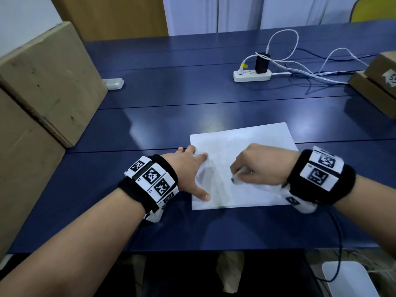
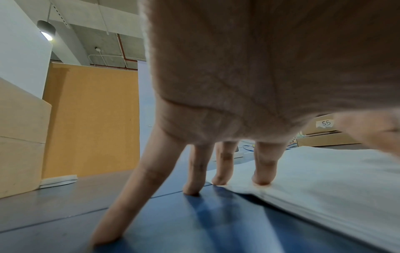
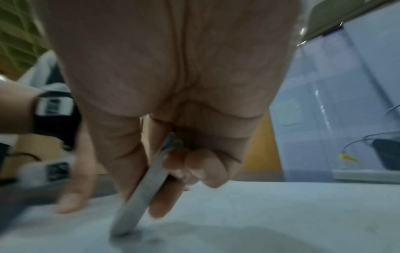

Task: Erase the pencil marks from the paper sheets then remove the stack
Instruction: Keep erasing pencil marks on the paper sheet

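Note:
A stack of white paper sheets [image 1: 257,142] lies on the blue table [image 1: 171,116]. My left hand [image 1: 188,168] is spread flat at the stack's left edge, with some fingertips [image 2: 262,181] pressing on the paper [image 2: 324,184] and others on the table. My right hand [image 1: 261,166] is curled round a slim white eraser [image 1: 237,176], pinching it between thumb and fingers. The eraser [image 3: 138,196] slants down, its dark tip touching the top sheet [image 3: 259,214]. Any pencil marks are too faint and blurred to make out.
Large cardboard boxes [image 1: 42,93] stand along the left. A white power strip [image 1: 252,75] with a black charger and white cables sits at the back right, beside smaller cardboard boxes [image 1: 377,82]. Another white strip [image 1: 113,83] lies by the left boxes.

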